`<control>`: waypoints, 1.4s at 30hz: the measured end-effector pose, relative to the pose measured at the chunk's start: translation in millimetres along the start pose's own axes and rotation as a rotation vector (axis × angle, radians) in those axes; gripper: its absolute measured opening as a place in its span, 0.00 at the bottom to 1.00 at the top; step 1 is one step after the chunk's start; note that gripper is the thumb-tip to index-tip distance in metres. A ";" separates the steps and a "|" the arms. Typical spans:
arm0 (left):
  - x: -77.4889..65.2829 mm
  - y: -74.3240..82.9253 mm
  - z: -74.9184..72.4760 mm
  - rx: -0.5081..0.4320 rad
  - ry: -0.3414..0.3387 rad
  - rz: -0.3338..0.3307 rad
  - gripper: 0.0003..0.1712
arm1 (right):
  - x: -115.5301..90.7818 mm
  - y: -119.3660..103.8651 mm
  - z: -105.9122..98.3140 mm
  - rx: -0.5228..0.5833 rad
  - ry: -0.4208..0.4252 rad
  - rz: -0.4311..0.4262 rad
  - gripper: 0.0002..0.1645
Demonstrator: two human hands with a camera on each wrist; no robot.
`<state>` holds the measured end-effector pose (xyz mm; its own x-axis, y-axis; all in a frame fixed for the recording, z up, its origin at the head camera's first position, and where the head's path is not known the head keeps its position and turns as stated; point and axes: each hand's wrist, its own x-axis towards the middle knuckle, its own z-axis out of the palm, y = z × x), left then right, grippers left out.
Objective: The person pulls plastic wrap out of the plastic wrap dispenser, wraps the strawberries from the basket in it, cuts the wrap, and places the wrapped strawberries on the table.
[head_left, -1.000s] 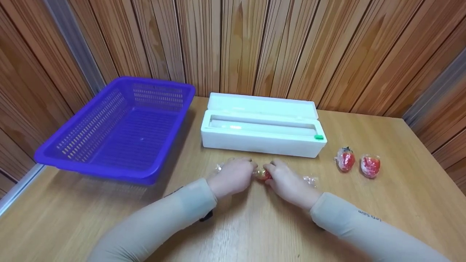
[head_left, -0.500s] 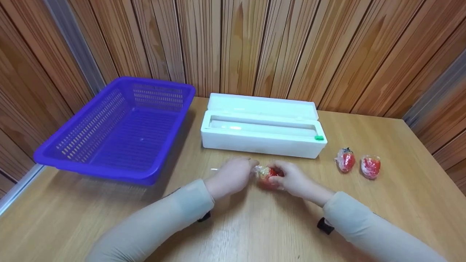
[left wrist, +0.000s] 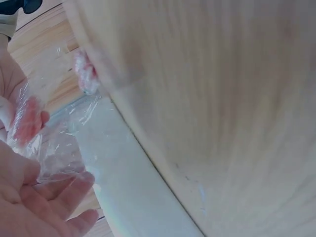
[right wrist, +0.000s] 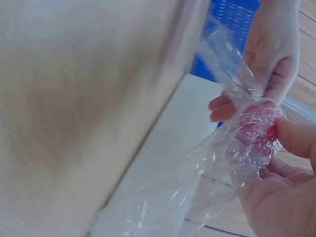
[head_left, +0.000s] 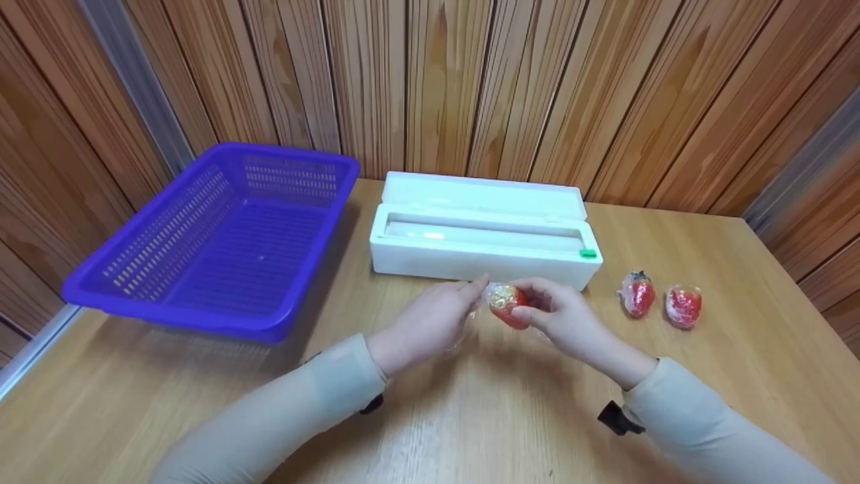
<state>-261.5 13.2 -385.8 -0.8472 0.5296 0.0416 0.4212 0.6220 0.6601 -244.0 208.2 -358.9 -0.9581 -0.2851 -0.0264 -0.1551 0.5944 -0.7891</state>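
Observation:
My right hand [head_left: 561, 316] grips a red strawberry [head_left: 508, 308] between thumb and fingers, just above the table. Clear cling film [right wrist: 242, 143] wraps the strawberry, and loose film hangs off both sides in the right wrist view. To the left of the strawberry, my left hand [head_left: 430, 323] pinches the film close to the fruit's paler top. In the left wrist view the left hand's fingers [left wrist: 71, 197] hold the film [left wrist: 59, 148] by its edge. Two other film-wrapped strawberries, one with a dark leafy top [head_left: 637, 296] and one rounder strawberry [head_left: 684, 307], lie to the right.
Behind the hands stands a long white box [head_left: 484, 259] with its lid raised and a roll inside; a green clip [head_left: 588, 253] sits on its right end. A purple basket [head_left: 322, 249] stands on the left of the wooden table [head_left: 484, 430]. A wood-panelled wall [head_left: 443, 87] closes the back.
The strawberry has been lifted off the table and has moved slightly right and away from me with my right hand. The left hand has followed, staying at the film.

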 end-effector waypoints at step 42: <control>-19.5 17.0 3.3 -0.908 0.055 0.035 0.22 | -29.6 -28.8 16.7 -0.321 0.250 -0.368 0.29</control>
<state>-236.8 15.4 -377.8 -0.8629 0.4967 0.0935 0.0499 -0.1003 0.9937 -207.1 187.0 -345.7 -0.8489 -0.3528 0.3936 -0.5186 0.6999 -0.4912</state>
